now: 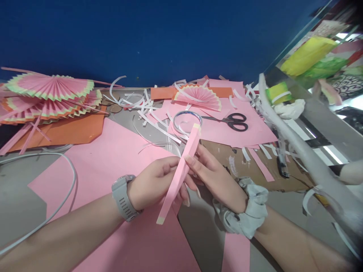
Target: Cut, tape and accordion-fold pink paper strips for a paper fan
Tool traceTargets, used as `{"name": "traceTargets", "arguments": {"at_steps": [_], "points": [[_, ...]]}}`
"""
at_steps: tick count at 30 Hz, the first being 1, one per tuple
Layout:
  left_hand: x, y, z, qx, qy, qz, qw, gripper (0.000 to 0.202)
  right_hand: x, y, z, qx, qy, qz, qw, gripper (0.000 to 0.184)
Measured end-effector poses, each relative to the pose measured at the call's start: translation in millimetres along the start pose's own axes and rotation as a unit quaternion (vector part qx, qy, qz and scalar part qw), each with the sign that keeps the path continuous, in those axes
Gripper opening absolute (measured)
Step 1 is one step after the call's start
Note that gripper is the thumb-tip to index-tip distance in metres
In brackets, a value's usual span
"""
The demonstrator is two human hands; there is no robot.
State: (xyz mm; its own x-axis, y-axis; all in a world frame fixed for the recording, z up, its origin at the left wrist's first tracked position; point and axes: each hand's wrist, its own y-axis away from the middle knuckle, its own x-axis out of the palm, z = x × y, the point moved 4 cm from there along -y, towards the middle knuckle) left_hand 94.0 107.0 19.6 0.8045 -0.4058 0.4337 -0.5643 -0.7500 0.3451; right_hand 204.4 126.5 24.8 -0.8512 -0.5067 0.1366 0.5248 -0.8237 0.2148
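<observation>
A folded pink paper strip (175, 184) with pale yellow-green ends slants between my two hands. My right hand (212, 172) pinches it near the middle, thumb on top. From the other side my left hand (159, 179) holds it lower down, its fingers partly hidden behind the paper. A roll of tape (187, 113) lies just beyond the strip's far end, and black-handled scissors (237, 122) rest to its right on pink paper. Under my left forearm spreads a large pink sheet (93, 173).
Pleated pink paper fans (53, 88) are stacked on orange paper (68, 130) at the left; another fan (198, 97) lies at the back. White paper scraps (159, 124) are scattered about. A box cutter (282, 166) lies at right on cardboard (295, 179). A white cable (74, 173) loops at left.
</observation>
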Motion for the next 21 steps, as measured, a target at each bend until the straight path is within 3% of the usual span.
{"name": "traceTargets", "arguments": {"at_steps": [4,9,14,21], "points": [[1.5,1,-2,0.003,-0.016,-0.006,1.000,0.021,0,2,-4,-0.004,0.023,0.013,1.000,0.023],[0.5,1,1,-0.006,-0.014,0.005,1.000,0.021,-3,4,-2,-0.041,0.074,-0.012,0.996,0.020],[0.8,4,1,-0.002,0.018,0.046,0.999,0.046,-6,3,4,-0.069,0.106,-0.028,0.992,0.022],[3.3,4,1,-0.016,-0.022,0.006,1.000,0.025,-14,2,-1,-0.041,0.135,-0.061,0.988,0.025]]}}
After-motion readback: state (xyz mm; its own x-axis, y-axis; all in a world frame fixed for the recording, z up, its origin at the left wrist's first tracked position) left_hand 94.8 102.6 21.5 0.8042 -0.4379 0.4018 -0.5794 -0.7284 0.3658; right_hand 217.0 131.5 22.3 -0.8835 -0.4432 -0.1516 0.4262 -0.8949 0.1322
